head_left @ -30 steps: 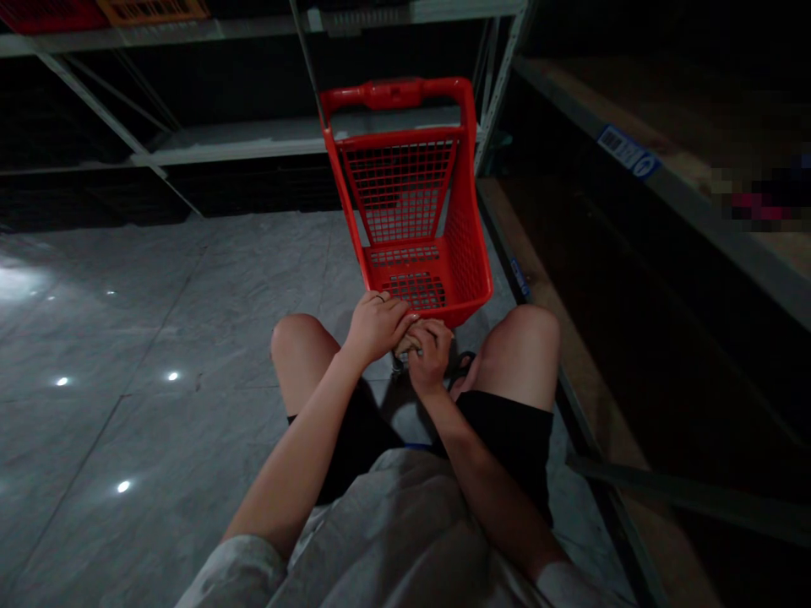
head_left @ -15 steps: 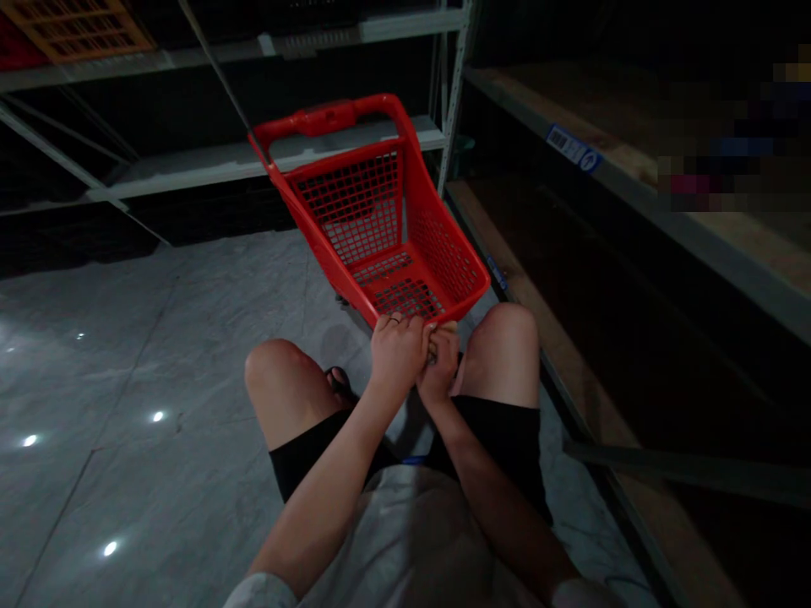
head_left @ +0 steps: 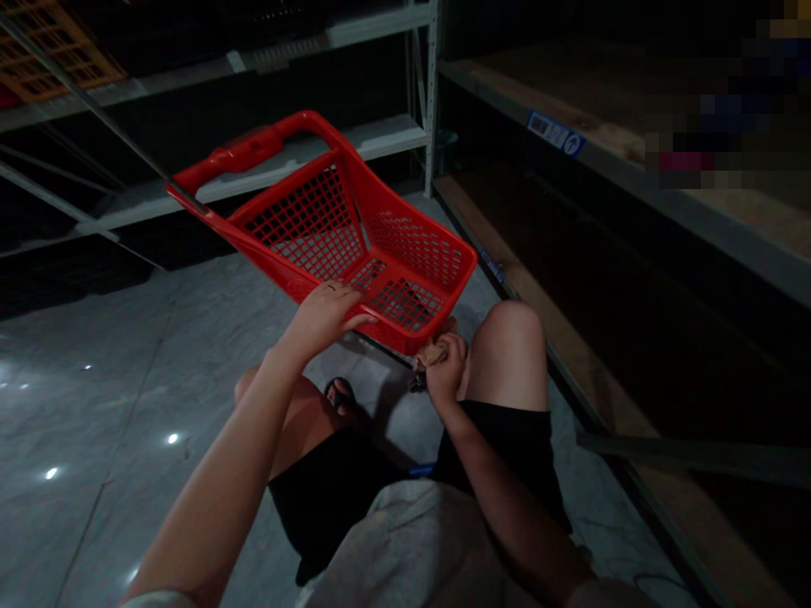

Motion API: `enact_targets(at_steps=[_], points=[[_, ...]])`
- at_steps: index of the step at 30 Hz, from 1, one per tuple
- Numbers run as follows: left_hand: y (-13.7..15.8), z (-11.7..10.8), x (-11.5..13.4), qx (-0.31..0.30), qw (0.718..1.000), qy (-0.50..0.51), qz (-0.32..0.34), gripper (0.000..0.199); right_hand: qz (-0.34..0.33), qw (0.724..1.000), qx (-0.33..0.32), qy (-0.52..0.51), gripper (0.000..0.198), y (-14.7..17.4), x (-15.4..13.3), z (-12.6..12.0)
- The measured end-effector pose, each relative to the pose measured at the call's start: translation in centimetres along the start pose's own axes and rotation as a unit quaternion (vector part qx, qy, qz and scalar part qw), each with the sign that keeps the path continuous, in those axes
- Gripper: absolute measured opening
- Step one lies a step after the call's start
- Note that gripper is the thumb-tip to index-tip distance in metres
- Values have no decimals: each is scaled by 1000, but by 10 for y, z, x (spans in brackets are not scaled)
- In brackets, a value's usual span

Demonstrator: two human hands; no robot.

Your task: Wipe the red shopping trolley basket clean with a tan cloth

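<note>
A red plastic shopping cart point(head_left: 405, 342) with grid-patterned walls stands in front of me, turned at an angle, nothing lying in its basket. My left hand point(head_left: 324, 317), a ring on one finger, grips the cart's near left rim with its fingers over the edge and its thumb along the side. Just below the cart's near corner, my right hand point(head_left: 447, 365) is closed around a crumpled tan cloth point(head_left: 432, 353). Whether it is fabric or paper is hard to tell in the dim light.
A wooden-decked shelf point(head_left: 608, 156) with a blue-and-white label point(head_left: 556, 133) runs along my right. White metal racking point(head_left: 386, 143) stands behind the cart, with an orange crate point(head_left: 60, 51) at upper left. Grey tiled floor point(head_left: 127, 371) lies to the left. A thin pole point(head_left: 95, 105) slants by the handle.
My hands, together at the cart's near edge before, are now apart. The left has moved left along the rim. The cart has turned, its handle swinging left, and the tan cloth shows more clearly.
</note>
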State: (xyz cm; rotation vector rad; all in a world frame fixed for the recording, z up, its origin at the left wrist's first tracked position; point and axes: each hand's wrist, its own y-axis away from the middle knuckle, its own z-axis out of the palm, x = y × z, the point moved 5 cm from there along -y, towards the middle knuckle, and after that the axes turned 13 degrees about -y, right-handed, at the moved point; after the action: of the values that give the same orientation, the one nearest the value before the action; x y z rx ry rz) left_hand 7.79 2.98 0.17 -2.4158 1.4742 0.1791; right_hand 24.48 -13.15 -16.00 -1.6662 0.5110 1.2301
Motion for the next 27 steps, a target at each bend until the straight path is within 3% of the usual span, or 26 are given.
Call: enact_targets(at_steps=[4,6,9,12,14,16,21,23,27], points=[[-1,14,0,9,999,21,-29,44,-109,993,32,-41,23,-30,-63,-7],[0,16,3,18,998,24,-47,42,-140,989,23,-40,20,-32,-74,-3],[0,15,8,28,997,25,-65,40,-120,993,17,-8,14,-13,-47,5],[-1,16,11,34,996,23,-81,40,-30,998,-16,47,8,9,3,16],[-2,17,12,36,995,17,-92,40,20,998,-32,58,8,13,21,19],[-4,18,15,39,994,10,-106,39,20,999,-15,36,10,3,14,17],[-8,15,24,61,990,-5,-127,39,-89,995,37,-26,20,-35,-35,10],[-10,13,28,65,989,-9,-136,40,-83,996,18,-18,17,-31,-28,14],[-14,10,33,59,986,-21,-155,39,-9,997,-73,21,8,1,16,32]])
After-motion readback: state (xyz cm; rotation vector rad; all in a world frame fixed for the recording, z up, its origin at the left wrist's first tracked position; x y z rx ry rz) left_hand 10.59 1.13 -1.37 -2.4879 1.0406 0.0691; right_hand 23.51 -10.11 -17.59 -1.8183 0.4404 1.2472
